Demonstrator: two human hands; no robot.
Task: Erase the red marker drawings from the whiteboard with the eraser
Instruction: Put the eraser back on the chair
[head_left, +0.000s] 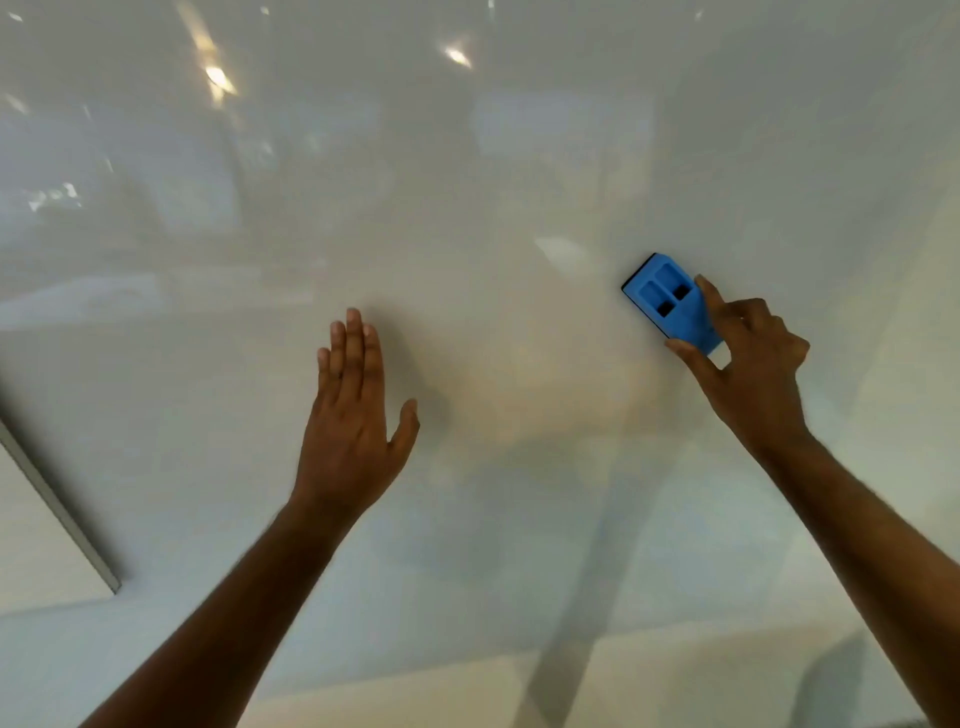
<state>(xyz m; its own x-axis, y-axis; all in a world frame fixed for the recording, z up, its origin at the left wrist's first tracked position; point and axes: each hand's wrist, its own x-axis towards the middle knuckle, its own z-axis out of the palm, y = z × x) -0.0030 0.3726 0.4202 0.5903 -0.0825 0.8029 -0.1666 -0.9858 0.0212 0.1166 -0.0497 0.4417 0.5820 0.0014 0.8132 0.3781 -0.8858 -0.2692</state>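
Head view shows the right hand (748, 358) pinching the blue plastic block eraser (670, 301) on the shiny white whiteboard (467, 182); left hand (348, 415) flat, fingers straight, left of eraser; no red shows; press flat, wipe slowly.

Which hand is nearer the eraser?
Right. The right hand grips the blue eraser against the whiteboard; the left hand is flat, well to its left.

One glossy white whiteboard (467, 208) fills nearly the whole view. On it sits one blue plastic block eraser (670, 301) with a dark felt underside. Two bare hands are up at the board: one left hand (353, 415) and one right hand (748, 358). One grey metal frame edge (57, 514) shows at the board's lower left.
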